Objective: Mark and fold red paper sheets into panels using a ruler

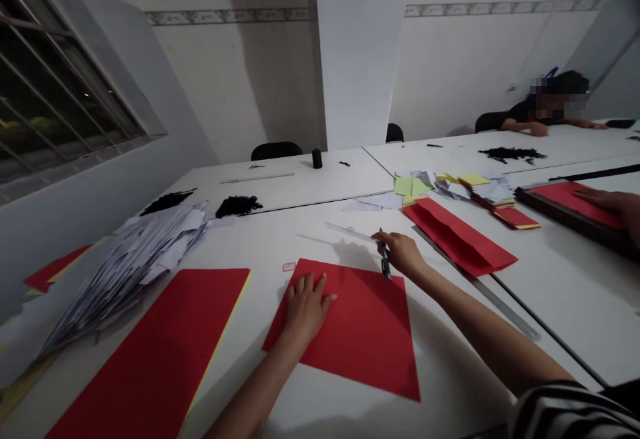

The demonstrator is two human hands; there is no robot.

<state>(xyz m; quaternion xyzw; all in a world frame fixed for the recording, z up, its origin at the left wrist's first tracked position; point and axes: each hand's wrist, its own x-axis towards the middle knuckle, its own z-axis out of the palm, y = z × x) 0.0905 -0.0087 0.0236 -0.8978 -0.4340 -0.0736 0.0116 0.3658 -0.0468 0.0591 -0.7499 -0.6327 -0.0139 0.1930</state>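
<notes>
A square red sheet of paper lies on the white table in front of me. Flat on its left part rests my left hand, fingers spread. Over the sheet's far right corner, my right hand is closed around a dark pen, its lower end close to the paper. A clear ruler reaches left from the same fingers; whether they grip it too is hard to tell. Just off the sheet's far left corner is a small red-bordered label.
To the left are stacked red paper and a heap of white papers. A folded red paper overlaps a metal ruler on the right. Beyond lie black cord bundles and a spool. A co-worker's hand touches red paper at far right; another person sits behind.
</notes>
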